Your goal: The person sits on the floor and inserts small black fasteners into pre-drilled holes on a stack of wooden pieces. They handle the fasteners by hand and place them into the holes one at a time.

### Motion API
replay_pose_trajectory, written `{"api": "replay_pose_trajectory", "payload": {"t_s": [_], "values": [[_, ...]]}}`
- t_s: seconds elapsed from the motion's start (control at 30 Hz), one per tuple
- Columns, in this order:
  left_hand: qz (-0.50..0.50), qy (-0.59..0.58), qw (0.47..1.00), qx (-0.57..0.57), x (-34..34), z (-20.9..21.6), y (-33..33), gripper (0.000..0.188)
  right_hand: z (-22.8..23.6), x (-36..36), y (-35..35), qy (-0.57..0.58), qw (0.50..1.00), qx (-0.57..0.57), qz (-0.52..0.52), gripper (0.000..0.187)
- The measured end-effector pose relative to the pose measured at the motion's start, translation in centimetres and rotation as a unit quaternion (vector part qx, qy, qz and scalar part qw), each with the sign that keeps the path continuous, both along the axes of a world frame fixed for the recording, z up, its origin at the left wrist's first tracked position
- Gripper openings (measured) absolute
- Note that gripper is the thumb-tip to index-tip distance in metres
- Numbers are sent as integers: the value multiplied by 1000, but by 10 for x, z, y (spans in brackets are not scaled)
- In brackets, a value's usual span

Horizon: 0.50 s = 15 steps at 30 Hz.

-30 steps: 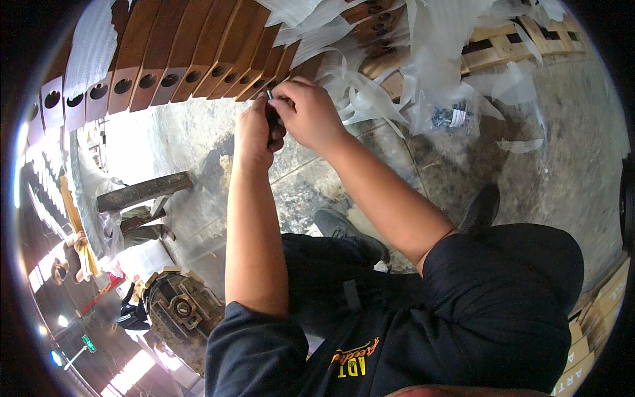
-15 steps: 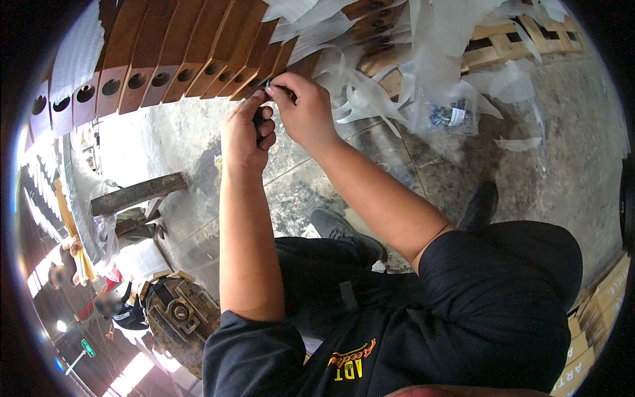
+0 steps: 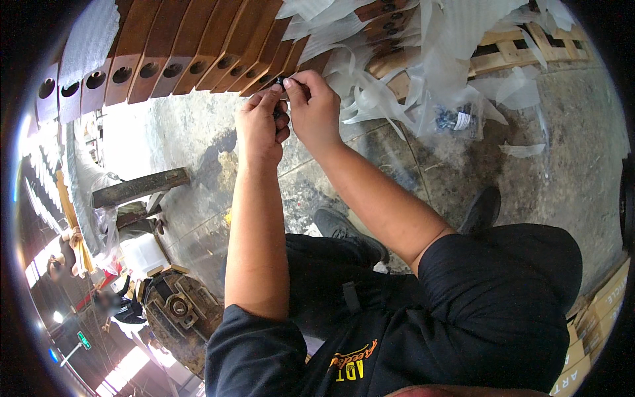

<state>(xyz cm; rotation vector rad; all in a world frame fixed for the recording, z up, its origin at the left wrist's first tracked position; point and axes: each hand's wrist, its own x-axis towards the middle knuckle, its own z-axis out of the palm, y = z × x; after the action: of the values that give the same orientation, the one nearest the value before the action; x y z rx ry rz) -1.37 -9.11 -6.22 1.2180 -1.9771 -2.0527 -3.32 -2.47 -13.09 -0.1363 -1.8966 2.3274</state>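
Several brown wooden posts [image 3: 178, 49] stand in a row at the far left, each with a round hole in its near end. Just in front of them my left hand [image 3: 260, 132] has its fingers curled round small black parts, only partly visible. Beside it, nearly touching, my right hand [image 3: 317, 116] pinches a small black part [image 3: 280, 81] between thumb and finger, close to the end of a post. Its exact kind is too small to make out.
White foam sheets [image 3: 370, 92] hang off the posts beside a wooden pallet [image 3: 509, 54]. A clear bag [image 3: 453, 119] of small dark parts lies on the concrete floor. A dark wooden beam [image 3: 140, 187] and a round worn machine base [image 3: 182, 311] are at left; cardboard boxes [image 3: 603, 308] sit at right.
Both hands have shifted slightly right in the picture, along with the row of posts. The small black part shows more plainly between the fingertips now.
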Motion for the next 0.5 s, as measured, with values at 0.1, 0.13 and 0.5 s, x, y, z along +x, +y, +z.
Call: {"api": "replay_pose_trajectory", "payload": {"t_s": [0.1, 0.13, 0.5], "values": [[11, 10, 1000, -12, 0, -3, 0, 11, 3, 0, 4, 4, 1000, -16, 18, 14], [9, 18, 1000, -10, 0, -3, -2, 12, 5, -2, 4, 2, 999, -28, 24, 15], [36, 0, 996, -87, -2, 5, -2, 17, 12, -3, 4, -263, 888, -349, 142, 20]]}}
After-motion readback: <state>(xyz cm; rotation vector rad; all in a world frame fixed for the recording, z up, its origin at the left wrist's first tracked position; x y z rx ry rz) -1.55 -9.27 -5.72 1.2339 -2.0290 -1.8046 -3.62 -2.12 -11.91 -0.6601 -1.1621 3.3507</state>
